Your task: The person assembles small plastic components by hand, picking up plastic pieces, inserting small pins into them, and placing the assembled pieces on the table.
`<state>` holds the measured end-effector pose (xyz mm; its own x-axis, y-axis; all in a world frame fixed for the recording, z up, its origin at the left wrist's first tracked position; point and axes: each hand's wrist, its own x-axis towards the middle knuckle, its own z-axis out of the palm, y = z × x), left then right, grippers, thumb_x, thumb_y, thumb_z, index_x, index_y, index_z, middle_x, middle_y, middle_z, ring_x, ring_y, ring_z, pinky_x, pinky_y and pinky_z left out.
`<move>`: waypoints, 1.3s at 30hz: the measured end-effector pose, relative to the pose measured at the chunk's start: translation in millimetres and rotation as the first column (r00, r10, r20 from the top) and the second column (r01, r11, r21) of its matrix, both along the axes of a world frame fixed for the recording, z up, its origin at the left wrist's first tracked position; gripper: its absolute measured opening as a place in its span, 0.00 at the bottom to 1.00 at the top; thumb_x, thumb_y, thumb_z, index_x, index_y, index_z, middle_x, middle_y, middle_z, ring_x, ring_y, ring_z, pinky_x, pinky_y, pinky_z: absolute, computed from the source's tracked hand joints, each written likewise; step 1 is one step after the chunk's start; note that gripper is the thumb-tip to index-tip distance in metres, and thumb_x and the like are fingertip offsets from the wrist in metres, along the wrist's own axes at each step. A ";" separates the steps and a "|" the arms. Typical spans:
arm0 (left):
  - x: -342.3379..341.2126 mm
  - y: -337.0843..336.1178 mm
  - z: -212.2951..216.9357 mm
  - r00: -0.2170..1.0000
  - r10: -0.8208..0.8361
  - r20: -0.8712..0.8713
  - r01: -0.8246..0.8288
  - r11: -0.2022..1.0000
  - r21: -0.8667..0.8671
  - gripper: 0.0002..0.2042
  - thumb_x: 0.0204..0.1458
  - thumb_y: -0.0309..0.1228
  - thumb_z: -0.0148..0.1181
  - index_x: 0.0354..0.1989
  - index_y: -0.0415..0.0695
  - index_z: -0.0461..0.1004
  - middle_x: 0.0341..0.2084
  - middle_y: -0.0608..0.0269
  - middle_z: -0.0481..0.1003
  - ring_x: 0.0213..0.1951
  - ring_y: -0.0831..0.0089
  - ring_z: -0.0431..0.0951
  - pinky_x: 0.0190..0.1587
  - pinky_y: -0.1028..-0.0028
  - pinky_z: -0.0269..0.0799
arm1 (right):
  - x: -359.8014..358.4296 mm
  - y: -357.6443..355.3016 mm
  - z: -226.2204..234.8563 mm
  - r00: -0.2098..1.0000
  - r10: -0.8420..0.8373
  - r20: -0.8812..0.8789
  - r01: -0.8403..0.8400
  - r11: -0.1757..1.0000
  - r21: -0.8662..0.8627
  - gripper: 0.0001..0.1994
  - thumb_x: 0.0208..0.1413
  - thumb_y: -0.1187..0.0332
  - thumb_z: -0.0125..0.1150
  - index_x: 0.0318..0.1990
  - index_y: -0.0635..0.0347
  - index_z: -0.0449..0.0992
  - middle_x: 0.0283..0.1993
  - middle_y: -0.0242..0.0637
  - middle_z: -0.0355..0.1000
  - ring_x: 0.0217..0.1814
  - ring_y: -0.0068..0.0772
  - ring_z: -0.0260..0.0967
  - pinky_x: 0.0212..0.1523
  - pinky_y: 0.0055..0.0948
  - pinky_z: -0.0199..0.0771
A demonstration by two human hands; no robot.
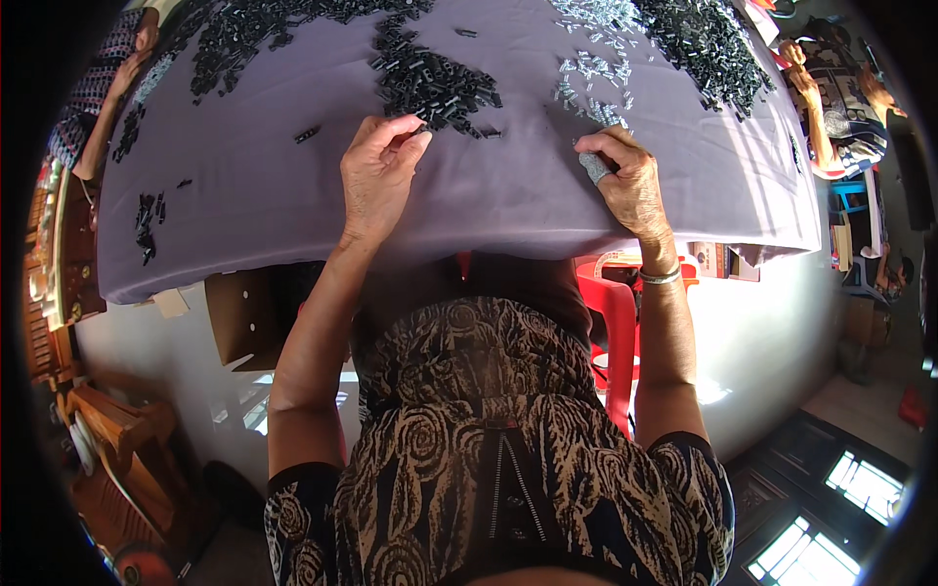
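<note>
A: What fills the upper half of the frame?
B: A surface (293, 195) under a lilac cloth, edges bent by the lens. Heaps of small black parts (430, 83) lie at upper centre, with more at upper right; pale grey parts (596, 73) are scattered between them.

A: And the left hand?
B: The left hand (376, 176), centre frame, rests on the cloth just below the central black heap. Its fingers curl in, fingertips pinched at the heap's edge; whether they hold a part cannot be told.

A: The right hand?
B: The right hand (625, 176), right of centre, lies knuckles up, fingers bent, near the grey parts. One fingertip wears a grey cot (594, 168); any held part is hidden. A bangle (660, 277) circles the wrist.

A: Lower down?
B: A red stool (616, 313) under the surface.
</note>
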<state>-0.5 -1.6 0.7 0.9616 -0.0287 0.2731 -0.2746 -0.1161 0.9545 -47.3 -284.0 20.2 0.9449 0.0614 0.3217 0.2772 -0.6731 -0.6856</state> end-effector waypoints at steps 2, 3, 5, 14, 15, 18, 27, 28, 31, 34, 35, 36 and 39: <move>-0.2 0.4 0.2 1.000 -0.002 0.001 0.002 1.000 0.003 0.08 0.48 0.21 0.62 0.38 0.38 0.76 0.31 0.66 0.70 0.29 0.82 0.71 0.32 0.83 0.69 | 0.2 0.3 0.3 1.000 -0.003 0.008 0.003 1.000 -0.018 0.15 0.40 0.88 0.52 0.36 0.61 0.76 0.33 0.34 0.70 0.34 0.27 0.70 0.37 0.20 0.67; -0.4 0.6 0.3 1.000 -0.003 0.002 0.003 1.000 0.002 0.08 0.48 0.21 0.62 0.38 0.38 0.76 0.31 0.66 0.70 0.29 0.83 0.71 0.32 0.83 0.69 | -0.1 0.6 1.4 1.000 0.001 -0.008 -0.001 1.000 -0.004 0.16 0.40 0.88 0.52 0.36 0.60 0.76 0.34 0.35 0.70 0.34 0.31 0.71 0.37 0.22 0.69; -0.4 0.6 0.1 1.000 -0.005 0.004 0.005 1.000 0.000 0.08 0.48 0.20 0.61 0.38 0.38 0.76 0.31 0.66 0.70 0.29 0.83 0.71 0.32 0.83 0.69 | -0.3 0.4 1.3 1.000 0.006 -0.023 -0.006 1.000 0.007 0.16 0.39 0.87 0.52 0.36 0.59 0.76 0.34 0.36 0.71 0.34 0.34 0.72 0.36 0.24 0.70; -1.7 0.2 1.3 1.000 -0.012 -0.021 0.012 1.000 -0.020 0.08 0.48 0.20 0.61 0.38 0.37 0.76 0.31 0.66 0.70 0.29 0.83 0.71 0.31 0.83 0.68 | -1.6 2.6 2.5 0.999 -0.039 -0.028 0.040 0.998 0.057 0.13 0.43 0.85 0.56 0.37 0.60 0.76 0.33 0.35 0.70 0.34 0.30 0.73 0.35 0.23 0.71; -1.3 0.1 0.8 1.000 -0.013 -0.019 0.012 1.000 -0.024 0.08 0.48 0.20 0.61 0.38 0.37 0.76 0.31 0.66 0.70 0.29 0.83 0.71 0.31 0.83 0.68 | -1.1 2.1 1.3 0.999 -0.033 -0.019 0.033 0.998 0.049 0.13 0.42 0.85 0.56 0.37 0.61 0.76 0.34 0.35 0.70 0.34 0.31 0.73 0.35 0.24 0.71; -0.3 -0.1 -0.7 1.000 -0.011 -0.003 0.011 1.000 -0.021 0.08 0.48 0.19 0.61 0.38 0.37 0.76 0.31 0.66 0.70 0.29 0.83 0.71 0.32 0.83 0.68 | -0.2 2.3 0.8 0.999 -0.039 0.000 0.039 0.999 0.004 0.14 0.41 0.85 0.55 0.37 0.61 0.76 0.34 0.35 0.71 0.34 0.32 0.73 0.35 0.25 0.71; 0.5 1.9 -0.6 1.000 -0.004 0.020 0.004 1.000 -0.031 0.08 0.48 0.20 0.61 0.38 0.38 0.76 0.31 0.67 0.70 0.28 0.84 0.71 0.29 0.84 0.68 | 3.5 4.6 5.2 0.998 -0.050 -0.050 0.049 0.999 -0.020 0.09 0.42 0.81 0.59 0.33 0.61 0.75 0.31 0.38 0.71 0.30 0.37 0.72 0.32 0.28 0.71; -0.2 2.7 0.4 1.000 -0.004 0.011 0.004 0.998 -0.055 0.08 0.49 0.21 0.61 0.38 0.39 0.76 0.31 0.67 0.70 0.28 0.84 0.71 0.27 0.84 0.68 | 4.8 3.4 4.8 0.997 -0.045 -0.065 0.042 0.998 -0.050 0.08 0.42 0.80 0.60 0.32 0.61 0.75 0.29 0.37 0.71 0.29 0.37 0.72 0.30 0.28 0.70; -1.8 0.3 0.3 0.999 -0.009 0.049 0.014 0.994 -0.108 0.08 0.49 0.19 0.60 0.38 0.40 0.77 0.29 0.70 0.70 0.26 0.86 0.69 0.26 0.85 0.67 | 8.7 3.5 5.0 1.000 -0.007 -0.026 0.004 0.994 -0.112 0.06 0.43 0.79 0.60 0.31 0.62 0.74 0.28 0.36 0.70 0.27 0.34 0.71 0.29 0.28 0.69; -2.8 -0.3 -0.7 0.997 -0.061 0.039 0.066 0.987 -0.146 0.08 0.50 0.20 0.60 0.38 0.41 0.77 0.32 0.69 0.73 0.30 0.85 0.72 0.27 0.85 0.68 | 9.2 7.9 7.7 0.999 0.014 -0.036 -0.018 0.995 -0.098 0.06 0.43 0.78 0.61 0.31 0.63 0.73 0.27 0.37 0.70 0.26 0.31 0.69 0.29 0.27 0.68; -2.8 -0.6 -1.3 0.996 -0.075 0.039 0.080 0.986 -0.148 0.08 0.49 0.21 0.60 0.38 0.41 0.77 0.32 0.69 0.73 0.30 0.86 0.72 0.27 0.85 0.68 | 8.7 11.9 10.5 0.997 -0.002 -0.074 -0.003 0.998 -0.061 0.06 0.44 0.78 0.61 0.31 0.63 0.73 0.27 0.37 0.70 0.26 0.30 0.68 0.29 0.26 0.68; -2.9 -0.8 -1.8 0.995 -0.089 0.039 0.094 0.984 -0.149 0.08 0.49 0.21 0.60 0.39 0.41 0.77 0.31 0.69 0.73 0.30 0.86 0.71 0.27 0.85 0.68 | 9.3 17.2 13.3 0.998 0.016 -0.062 -0.017 1.000 -0.015 0.05 0.44 0.79 0.60 0.31 0.64 0.73 0.26 0.35 0.68 0.25 0.26 0.66 0.28 0.25 0.66; -6.1 -4.4 -2.7 0.985 -0.156 0.076 0.163 0.982 -0.092 0.08 0.49 0.21 0.61 0.39 0.41 0.77 0.29 0.70 0.71 0.29 0.86 0.70 0.28 0.85 0.67 | 14.5 41.9 25.4 0.988 0.136 -0.070 -0.126 0.984 0.122 0.05 0.45 0.80 0.59 0.31 0.64 0.73 0.26 0.33 0.67 0.25 0.22 0.63 0.28 0.23 0.64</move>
